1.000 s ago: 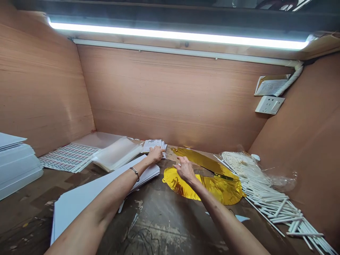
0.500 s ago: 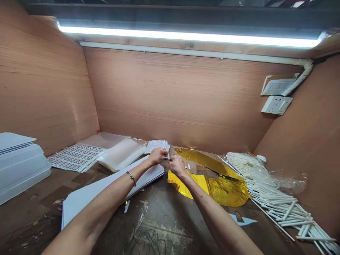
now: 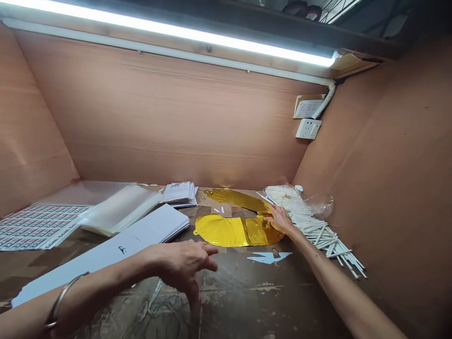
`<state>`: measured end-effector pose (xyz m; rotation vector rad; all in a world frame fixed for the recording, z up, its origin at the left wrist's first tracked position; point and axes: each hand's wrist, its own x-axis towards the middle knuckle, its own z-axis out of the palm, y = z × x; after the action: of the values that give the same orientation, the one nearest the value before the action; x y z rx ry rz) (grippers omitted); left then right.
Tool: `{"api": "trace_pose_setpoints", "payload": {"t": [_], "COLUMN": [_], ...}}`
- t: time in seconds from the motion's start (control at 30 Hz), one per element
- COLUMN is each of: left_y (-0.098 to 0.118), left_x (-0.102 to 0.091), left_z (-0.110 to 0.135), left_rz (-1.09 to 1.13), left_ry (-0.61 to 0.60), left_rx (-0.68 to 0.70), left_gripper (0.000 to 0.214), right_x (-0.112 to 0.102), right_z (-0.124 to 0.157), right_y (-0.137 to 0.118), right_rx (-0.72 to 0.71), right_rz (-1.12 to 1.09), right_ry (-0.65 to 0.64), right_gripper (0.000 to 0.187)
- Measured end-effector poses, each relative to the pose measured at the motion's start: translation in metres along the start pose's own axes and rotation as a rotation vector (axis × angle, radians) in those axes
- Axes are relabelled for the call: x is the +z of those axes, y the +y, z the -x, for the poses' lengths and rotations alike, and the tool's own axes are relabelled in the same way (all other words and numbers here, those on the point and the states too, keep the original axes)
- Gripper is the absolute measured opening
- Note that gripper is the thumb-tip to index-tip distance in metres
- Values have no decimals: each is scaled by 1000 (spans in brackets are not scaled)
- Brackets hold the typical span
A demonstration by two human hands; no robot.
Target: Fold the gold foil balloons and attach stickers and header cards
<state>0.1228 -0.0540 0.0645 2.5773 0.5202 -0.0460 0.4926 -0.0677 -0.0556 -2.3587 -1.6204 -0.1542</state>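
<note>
The left hand (image 3: 183, 266) is blurred, so its fingers are not clear to see. The right hand (image 3: 280, 220) hides one part of the gold foil balloon (image 3: 236, 230). The printed sheet (image 3: 35, 228) is cut off at the left edge of the view, and the words on the paper stack (image 3: 178, 194) are too small to read.

Glossy gold foil balloon (image 3: 236, 230), rough scuffed workbench (image 3: 240, 301).
</note>
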Motion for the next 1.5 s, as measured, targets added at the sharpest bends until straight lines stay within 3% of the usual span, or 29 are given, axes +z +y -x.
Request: {"api": "trace_pose_setpoints", "payload": {"t": [0.07, 0.1, 0.27, 0.4, 0.5, 0.6, 0.8, 0.87, 0.93, 0.97, 1.03, 1.13, 1.2, 1.3, 1.5], "left_y": [2, 2, -6, -19, -28, -35, -43, -38, -31, -27, -20, -17, -22, -34, -51], "left_x": [3, 6, 42, 84, 104, 103, 62, 50, 44, 42, 43, 48, 54, 66, 88], "left_z": [-23, -35, -107, -164, -190, -203, -200, -190, -175, -167, -149, -126, -117, -113, -131], "left_rz": [38, 57, 133, -15, -51, -28, -77, -103, -74, -26, 175, 790, 1253, 1716, 2003], "left_ry": [-187, -199, 182, 223, 270, 423, 670, 800, 925, 972, 985, 803, 659, 573, 643], "left_rx": [110, 148, 258, 155, 110, 58, -107, -200, -300, -327, -305, -218, -207, -287, -397], "left_gripper": [64, 63, 45, 47, 41, 45, 62, 49, 22, 16, 26, 45, 56, 69, 89], "right_x": [6, 8, 24, 33, 25, -3, -100, -134, -168, -183, -211, -232, -226, -186, -81], "right_z": [-9, -11, -18, -19, -19, -21, -41, -48, -52, -52, -45, -16, 15, 69, 158], "right_y": [16, 20, 26, 28, 26, 15, -26, -44, -64, -75, -96, -120, -129, -127, -94], "right_rx": [-34, -56, -106, -100, -106, -198, -470, -541, -580, -588, -601, -644, -686, -733, -695], "right_rz": [-14, -26, -72, -69, -49, 59, 404, 488, 542, 558, 575, 600, 619, 626, 561], "right_ry": [-27, -32, 15, 78, 109, 142, 286, 350, 429, 473, 554, 628, 658, 700, 622], "right_gripper": [39, 34, 21, 19, 20, 20, 25, 24, 22, 22, 23, 25, 26, 26, 21]}}
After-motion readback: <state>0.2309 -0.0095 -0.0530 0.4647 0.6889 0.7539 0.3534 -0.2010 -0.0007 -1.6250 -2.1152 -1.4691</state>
